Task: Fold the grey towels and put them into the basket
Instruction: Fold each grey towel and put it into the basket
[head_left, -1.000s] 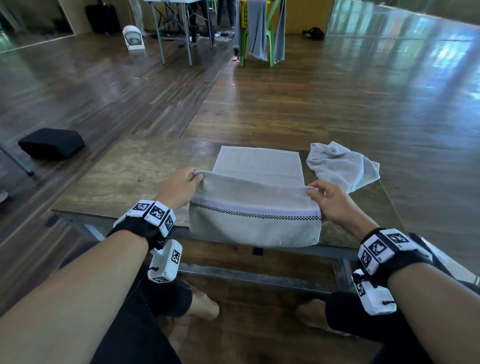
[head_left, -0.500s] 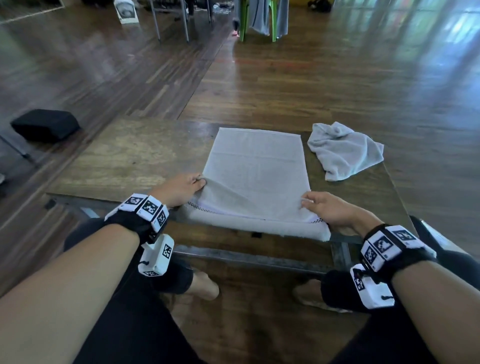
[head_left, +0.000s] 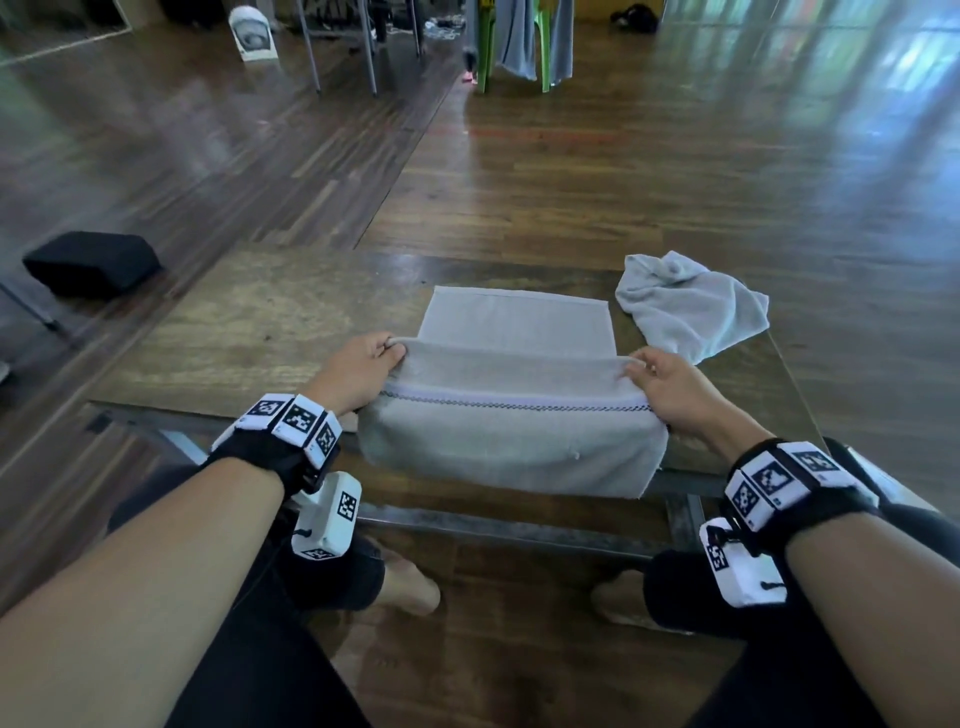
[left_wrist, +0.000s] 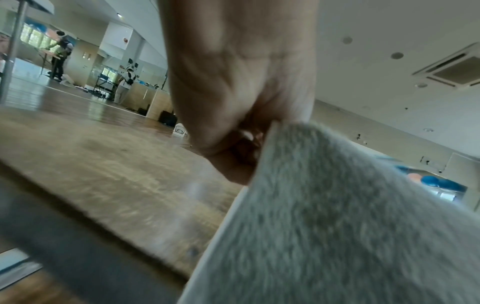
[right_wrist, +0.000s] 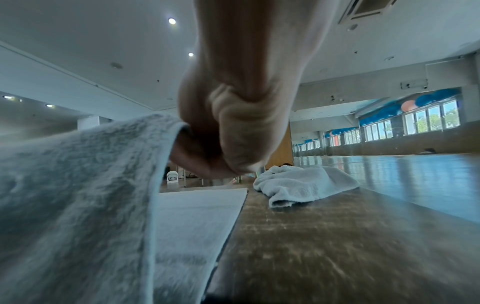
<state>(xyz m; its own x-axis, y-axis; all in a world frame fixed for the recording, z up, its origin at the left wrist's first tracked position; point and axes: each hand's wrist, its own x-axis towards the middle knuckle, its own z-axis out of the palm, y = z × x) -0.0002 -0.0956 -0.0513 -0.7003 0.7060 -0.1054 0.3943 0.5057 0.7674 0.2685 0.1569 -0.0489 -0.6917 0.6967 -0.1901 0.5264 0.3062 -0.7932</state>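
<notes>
Head view, from the left: the left hand pinches one near corner of the flat grey terry towel, the right hand the other, thumbs curled over the raised fold. Its long axis runs from the wooden table's near edge toward the far edge, so the fold probably travels straight ahead. A crumpled grey towel lies at the far right corner.

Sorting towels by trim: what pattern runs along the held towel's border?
A dark checkered band on the grey towel, clearest in the head view.
</notes>
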